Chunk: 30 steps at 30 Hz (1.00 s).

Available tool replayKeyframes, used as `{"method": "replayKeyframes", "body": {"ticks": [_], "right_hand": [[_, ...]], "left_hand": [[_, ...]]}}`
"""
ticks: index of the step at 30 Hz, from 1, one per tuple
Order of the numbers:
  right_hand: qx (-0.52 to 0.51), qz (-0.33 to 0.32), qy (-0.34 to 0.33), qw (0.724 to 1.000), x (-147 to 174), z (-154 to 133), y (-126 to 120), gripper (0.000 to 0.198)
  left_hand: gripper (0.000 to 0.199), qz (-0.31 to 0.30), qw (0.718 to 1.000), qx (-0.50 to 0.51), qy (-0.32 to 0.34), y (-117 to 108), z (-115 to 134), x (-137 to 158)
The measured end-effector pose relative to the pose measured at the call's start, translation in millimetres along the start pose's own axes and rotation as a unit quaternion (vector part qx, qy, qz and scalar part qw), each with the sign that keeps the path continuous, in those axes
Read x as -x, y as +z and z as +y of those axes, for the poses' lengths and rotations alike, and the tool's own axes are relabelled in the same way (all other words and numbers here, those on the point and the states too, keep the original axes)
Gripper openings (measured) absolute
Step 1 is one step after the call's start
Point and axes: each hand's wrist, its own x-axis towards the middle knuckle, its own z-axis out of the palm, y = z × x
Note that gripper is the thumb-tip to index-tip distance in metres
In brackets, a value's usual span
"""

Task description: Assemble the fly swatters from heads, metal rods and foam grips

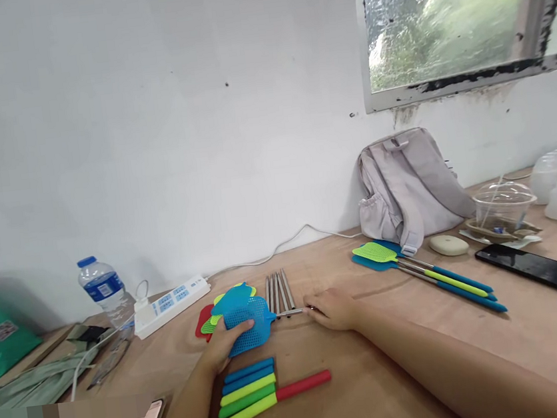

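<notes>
**Thin neck at risk**

Inward from the tabletop's (360,397) far edge, the left hand (221,345) gripped a blue swatter head (257,325); the right hand (334,309) pinched its metal rod (293,312). A skewed push might have bent the neck (272,316), a knock scattered the loose rods (277,293).

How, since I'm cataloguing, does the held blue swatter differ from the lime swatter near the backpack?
The left hand grips the blue swatter, the right hand at its rod; the lime swatter lies among blue swatters. The lime swatter has a handle; none shows on the blue swatter. Both have perforated heads and metal rods.
</notes>
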Motion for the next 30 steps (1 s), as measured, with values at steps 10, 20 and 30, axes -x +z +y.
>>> {"method": "replayKeyframes", "body": {"ticks": [10,20,30], "right_hand": [[0.004,0.007,0.006,1.0,0.4,-2.4,2.3,0.029],[0.016,0.02,0.013,1.0,3.2,-15.2,0.5,0.032],[0.007,0.031,0.017,0.999,0.3,-13.0,1.6,0.03]], "left_hand": [[0.039,0.011,0.999,0.027,-0.019,0.2,3.1,1.6],[0.04,0.056,0.998,0.011,-0.006,-4.7,-1.1,-3.0],[0.028,0.114,0.991,-0.041,0.057,-7.9,-3.8,-0.1]]}}
